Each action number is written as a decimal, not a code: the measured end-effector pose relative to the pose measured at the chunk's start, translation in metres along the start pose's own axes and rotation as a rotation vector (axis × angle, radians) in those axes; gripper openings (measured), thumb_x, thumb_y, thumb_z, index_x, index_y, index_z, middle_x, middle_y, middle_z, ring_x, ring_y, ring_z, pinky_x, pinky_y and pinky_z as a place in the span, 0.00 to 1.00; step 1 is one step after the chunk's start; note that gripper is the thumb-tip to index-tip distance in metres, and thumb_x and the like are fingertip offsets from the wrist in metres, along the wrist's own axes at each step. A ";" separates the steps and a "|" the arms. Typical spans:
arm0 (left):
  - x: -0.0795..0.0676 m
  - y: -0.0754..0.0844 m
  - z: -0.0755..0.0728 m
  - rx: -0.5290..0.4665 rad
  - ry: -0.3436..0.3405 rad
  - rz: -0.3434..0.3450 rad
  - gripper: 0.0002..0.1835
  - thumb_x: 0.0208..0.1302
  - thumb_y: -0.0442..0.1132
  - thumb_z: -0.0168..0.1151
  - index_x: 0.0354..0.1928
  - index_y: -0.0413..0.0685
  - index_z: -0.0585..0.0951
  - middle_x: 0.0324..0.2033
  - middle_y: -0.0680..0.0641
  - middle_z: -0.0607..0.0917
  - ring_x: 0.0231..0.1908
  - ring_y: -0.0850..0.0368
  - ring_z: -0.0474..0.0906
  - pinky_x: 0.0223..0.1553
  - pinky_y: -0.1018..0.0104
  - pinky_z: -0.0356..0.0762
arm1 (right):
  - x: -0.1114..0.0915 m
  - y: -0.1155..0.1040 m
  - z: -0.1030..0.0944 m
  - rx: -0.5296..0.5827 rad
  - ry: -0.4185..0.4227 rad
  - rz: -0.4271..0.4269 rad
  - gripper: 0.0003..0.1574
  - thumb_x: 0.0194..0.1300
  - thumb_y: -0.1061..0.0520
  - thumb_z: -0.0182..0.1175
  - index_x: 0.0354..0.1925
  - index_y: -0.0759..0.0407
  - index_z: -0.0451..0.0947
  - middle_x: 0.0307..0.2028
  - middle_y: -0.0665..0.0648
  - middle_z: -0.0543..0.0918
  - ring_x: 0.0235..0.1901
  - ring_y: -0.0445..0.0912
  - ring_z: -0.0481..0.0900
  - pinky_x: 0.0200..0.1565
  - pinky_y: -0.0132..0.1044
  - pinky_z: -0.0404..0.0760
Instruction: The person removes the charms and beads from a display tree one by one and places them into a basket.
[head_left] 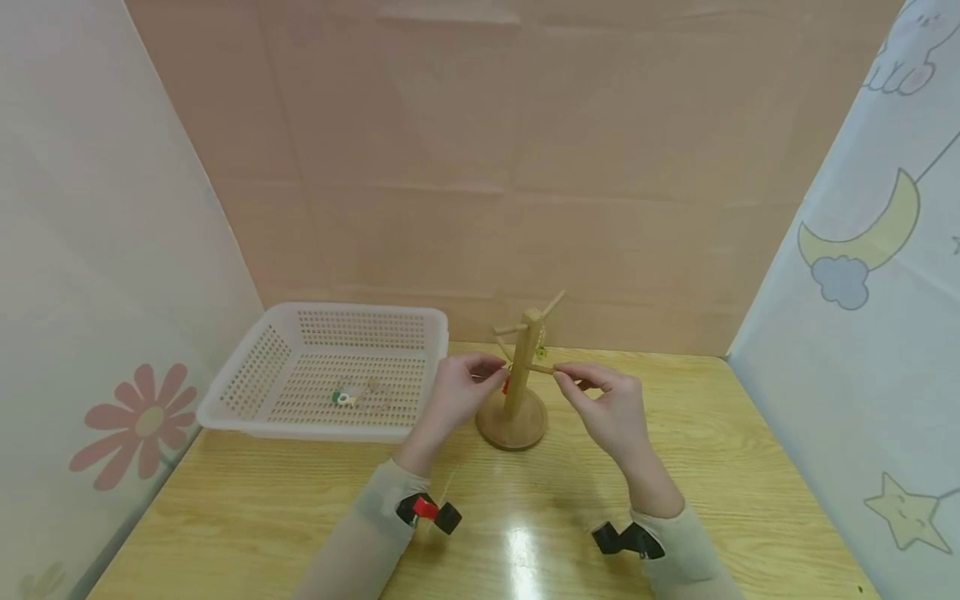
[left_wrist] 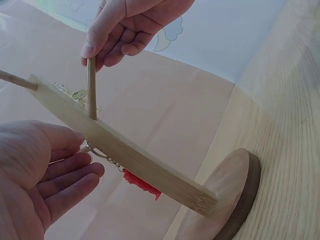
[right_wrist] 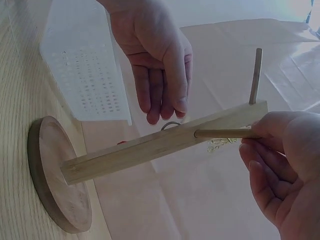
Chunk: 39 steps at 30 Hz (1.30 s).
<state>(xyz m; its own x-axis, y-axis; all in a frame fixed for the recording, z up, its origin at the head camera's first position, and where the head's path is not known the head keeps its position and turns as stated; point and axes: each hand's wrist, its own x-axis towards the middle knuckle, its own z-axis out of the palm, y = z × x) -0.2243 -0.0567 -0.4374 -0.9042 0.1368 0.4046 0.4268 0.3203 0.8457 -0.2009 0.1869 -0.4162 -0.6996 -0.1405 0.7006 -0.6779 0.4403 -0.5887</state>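
A wooden peg stand (head_left: 522,367) with a round base (head_left: 513,421) stands upright on the table. My right hand (head_left: 603,404) pinches the end of its right peg (left_wrist: 92,90) between thumb and fingers. On the post's other side my left hand (head_left: 463,392) has its thumb and fingertips together at the metal ring (right_wrist: 171,125) of a keychain. The keychain's red charm (left_wrist: 141,183) hangs along the post from a short chain, partly hidden in the head view. Behind the post hangs another keychain (left_wrist: 79,94), with a yellow-green charm.
A white perforated basket (head_left: 322,432) stands left of the stand, with a small green-and-white trinket (head_left: 345,399) and clear pieces inside. More pegs (head_left: 553,303) stick out near the post's top. Wall sheets stand at the back and both sides of the wooden table (head_left: 675,433).
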 end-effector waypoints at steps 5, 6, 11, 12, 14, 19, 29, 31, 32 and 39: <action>0.000 0.001 0.004 0.002 -0.010 0.001 0.05 0.70 0.32 0.73 0.43 0.38 0.91 0.37 0.46 0.93 0.40 0.54 0.91 0.44 0.65 0.89 | 0.001 0.003 -0.002 0.000 -0.004 0.053 0.09 0.67 0.67 0.74 0.45 0.59 0.93 0.38 0.53 0.93 0.34 0.37 0.86 0.38 0.23 0.81; 0.000 0.001 0.005 0.005 -0.010 0.003 0.04 0.70 0.32 0.73 0.42 0.38 0.91 0.37 0.46 0.93 0.39 0.54 0.91 0.44 0.66 0.89 | 0.001 0.004 -0.002 0.001 -0.006 0.061 0.09 0.68 0.66 0.74 0.45 0.59 0.93 0.38 0.53 0.93 0.34 0.37 0.86 0.39 0.22 0.81; -0.001 0.003 0.007 0.029 -0.001 0.015 0.04 0.69 0.31 0.73 0.42 0.37 0.91 0.36 0.46 0.93 0.38 0.54 0.91 0.42 0.66 0.89 | 0.001 0.003 -0.004 0.005 -0.020 0.089 0.09 0.68 0.65 0.73 0.46 0.59 0.93 0.39 0.52 0.93 0.35 0.38 0.86 0.39 0.23 0.82; -0.001 0.004 0.006 0.030 -0.002 0.011 0.04 0.69 0.31 0.73 0.42 0.37 0.91 0.36 0.46 0.93 0.38 0.55 0.91 0.43 0.65 0.89 | 0.002 0.002 -0.004 0.005 -0.023 0.093 0.08 0.69 0.65 0.73 0.46 0.58 0.93 0.39 0.52 0.93 0.35 0.38 0.86 0.39 0.23 0.82; -0.001 0.005 0.007 0.041 -0.007 0.004 0.04 0.69 0.32 0.73 0.42 0.38 0.91 0.36 0.46 0.93 0.37 0.56 0.91 0.43 0.65 0.89 | 0.002 0.002 -0.005 0.004 -0.029 0.101 0.08 0.69 0.64 0.73 0.46 0.58 0.93 0.40 0.52 0.93 0.35 0.38 0.86 0.39 0.23 0.82; -0.002 0.005 0.008 0.072 -0.006 -0.004 0.04 0.70 0.33 0.72 0.42 0.39 0.91 0.36 0.47 0.93 0.36 0.58 0.90 0.42 0.65 0.89 | 0.002 0.001 -0.006 -0.005 -0.037 0.113 0.08 0.70 0.63 0.73 0.47 0.57 0.93 0.40 0.52 0.93 0.35 0.38 0.86 0.39 0.23 0.81; -0.002 0.002 0.012 0.067 -0.001 -0.021 0.06 0.72 0.33 0.70 0.45 0.38 0.91 0.39 0.46 0.93 0.39 0.56 0.91 0.44 0.66 0.89 | 0.001 0.001 -0.007 -0.004 -0.037 0.106 0.09 0.69 0.64 0.73 0.46 0.57 0.93 0.40 0.52 0.93 0.36 0.37 0.86 0.39 0.24 0.82; -0.002 0.002 0.013 0.081 0.005 -0.019 0.06 0.72 0.33 0.70 0.44 0.38 0.91 0.38 0.46 0.93 0.39 0.56 0.91 0.44 0.66 0.89 | 0.000 0.001 -0.007 -0.007 -0.037 0.102 0.09 0.69 0.64 0.73 0.46 0.57 0.93 0.40 0.51 0.93 0.35 0.37 0.86 0.39 0.24 0.82; -0.002 0.002 0.013 0.090 0.009 -0.018 0.05 0.72 0.33 0.70 0.44 0.38 0.91 0.38 0.46 0.93 0.39 0.56 0.91 0.44 0.65 0.89 | 0.000 0.001 -0.007 -0.009 -0.038 0.102 0.08 0.69 0.64 0.73 0.46 0.57 0.93 0.40 0.51 0.93 0.36 0.37 0.86 0.39 0.24 0.82; -0.001 0.001 0.013 0.149 0.042 -0.005 0.05 0.72 0.35 0.71 0.42 0.41 0.92 0.35 0.49 0.93 0.38 0.58 0.90 0.43 0.61 0.89 | 0.001 0.001 -0.007 -0.011 -0.044 0.106 0.09 0.69 0.63 0.73 0.47 0.57 0.93 0.40 0.51 0.93 0.36 0.37 0.87 0.40 0.26 0.83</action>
<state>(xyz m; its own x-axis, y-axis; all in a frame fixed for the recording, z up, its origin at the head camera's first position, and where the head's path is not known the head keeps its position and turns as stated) -0.2231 -0.0443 -0.4415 -0.9035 0.0967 0.4176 0.4131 0.4568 0.7878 -0.2006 0.1933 -0.4126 -0.7768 -0.1314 0.6159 -0.5971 0.4646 -0.6539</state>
